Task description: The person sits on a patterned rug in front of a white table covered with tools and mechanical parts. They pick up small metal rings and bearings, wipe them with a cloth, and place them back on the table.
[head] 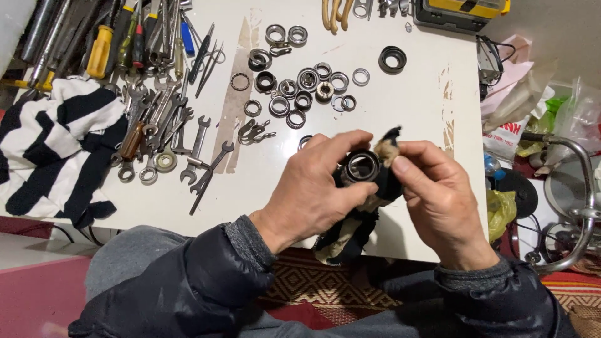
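Bearing ring (362, 166) pinched in left hand (313, 197) fingers, above tabletop (400, 106) front edge. Right hand (438, 200) fingers press dirty rag (383, 181) against it. Loose rings (300, 87) and wrenches (169, 125) lie behind.

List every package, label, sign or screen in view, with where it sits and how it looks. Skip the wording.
White plastic bag: right of the table, crumpled, with red print.
Clear plastic bag: far right, crinkled, something green inside.
Yellow plastic bag: beside the table's right edge, low down, scrunched.
Yellow and black case: table's top right corner, boxy, cut off by the frame.
No signs or screens show.
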